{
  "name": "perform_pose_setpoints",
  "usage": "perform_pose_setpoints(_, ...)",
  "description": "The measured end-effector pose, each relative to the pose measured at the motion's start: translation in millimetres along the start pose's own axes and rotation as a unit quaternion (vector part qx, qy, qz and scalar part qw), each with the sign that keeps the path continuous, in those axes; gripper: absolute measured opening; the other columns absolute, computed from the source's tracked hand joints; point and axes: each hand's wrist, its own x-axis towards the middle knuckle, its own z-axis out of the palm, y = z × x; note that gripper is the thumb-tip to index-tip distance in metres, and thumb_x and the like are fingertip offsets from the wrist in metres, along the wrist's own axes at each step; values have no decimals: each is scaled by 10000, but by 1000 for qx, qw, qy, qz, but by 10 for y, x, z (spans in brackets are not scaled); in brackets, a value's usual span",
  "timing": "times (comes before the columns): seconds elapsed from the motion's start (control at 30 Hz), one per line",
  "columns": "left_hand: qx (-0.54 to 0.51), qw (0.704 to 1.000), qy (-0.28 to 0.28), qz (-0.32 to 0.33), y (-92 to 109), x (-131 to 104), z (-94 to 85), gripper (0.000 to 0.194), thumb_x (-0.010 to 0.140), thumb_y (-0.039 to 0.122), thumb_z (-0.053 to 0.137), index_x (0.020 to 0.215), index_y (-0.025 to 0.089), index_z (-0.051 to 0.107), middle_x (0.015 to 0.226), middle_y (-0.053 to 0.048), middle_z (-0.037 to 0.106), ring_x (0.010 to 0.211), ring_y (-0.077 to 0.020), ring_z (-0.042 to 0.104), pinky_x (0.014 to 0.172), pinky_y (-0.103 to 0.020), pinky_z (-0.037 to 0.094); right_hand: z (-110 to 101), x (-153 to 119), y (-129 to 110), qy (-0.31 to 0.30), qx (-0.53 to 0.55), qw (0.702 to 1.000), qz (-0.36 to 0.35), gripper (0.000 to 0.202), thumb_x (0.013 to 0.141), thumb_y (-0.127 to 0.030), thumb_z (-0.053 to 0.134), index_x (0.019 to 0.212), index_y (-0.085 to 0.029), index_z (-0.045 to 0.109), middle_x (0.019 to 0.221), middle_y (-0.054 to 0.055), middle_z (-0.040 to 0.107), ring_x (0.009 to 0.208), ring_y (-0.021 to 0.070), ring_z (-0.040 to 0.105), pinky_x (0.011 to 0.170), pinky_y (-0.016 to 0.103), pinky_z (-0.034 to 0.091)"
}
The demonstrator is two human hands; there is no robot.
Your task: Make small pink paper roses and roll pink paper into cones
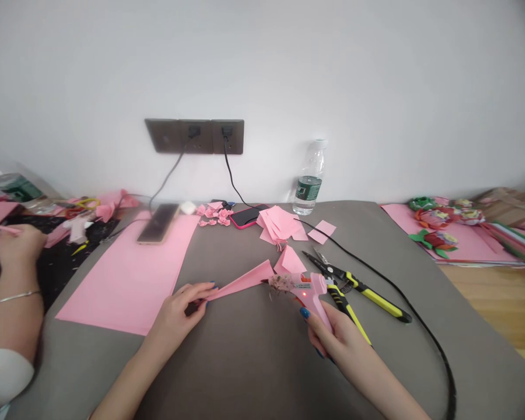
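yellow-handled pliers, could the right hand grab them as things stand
Probably not without letting go first: the right hand is wrapped around the pink glue gun. The pliers lie close beside that hand, though.

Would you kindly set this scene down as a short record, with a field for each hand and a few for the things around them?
Left hand: pinches the narrow end of a folded pink paper strip
Right hand: grips a pink hot glue gun, red light lit
Nozzle: close to the strip's wider end; contact unclear
Beside the gun: yellow-and-black pliers
By the wall: upright water bottle, green label
At left: smartphone on a large pink sheet; co-worker's hand farther left
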Motion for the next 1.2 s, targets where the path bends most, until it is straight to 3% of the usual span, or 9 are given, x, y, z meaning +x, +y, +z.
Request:
perform_pose_setpoints(0.53, 0, 1000, 0, 4, -35, -7, 10, 336, 877, 133, 510, 1163, 247, 643, 1057, -15, 768, 885, -161, 738, 772, -284, 609, -102, -24, -19, 25, -47, 999, 11, 476, 855, -692, 357, 658, -260, 383, 502, -34, 454, 486, 148, 404, 508, 282, 362)
perform_pose_setpoints(1.2, 16, 1000, 5, 10, -9, 4, -5, 330, 869, 134, 508, 1141, 241, 661, 1052, -22, 764, 840, -150, 732, 740, -269, 612, -225, -69, 27, 64, -103, 993, -1, 436, 856, -628, 419, 641, -250, 389, 498, -43, 427, 460, 135, 376, 467, 261, 305)
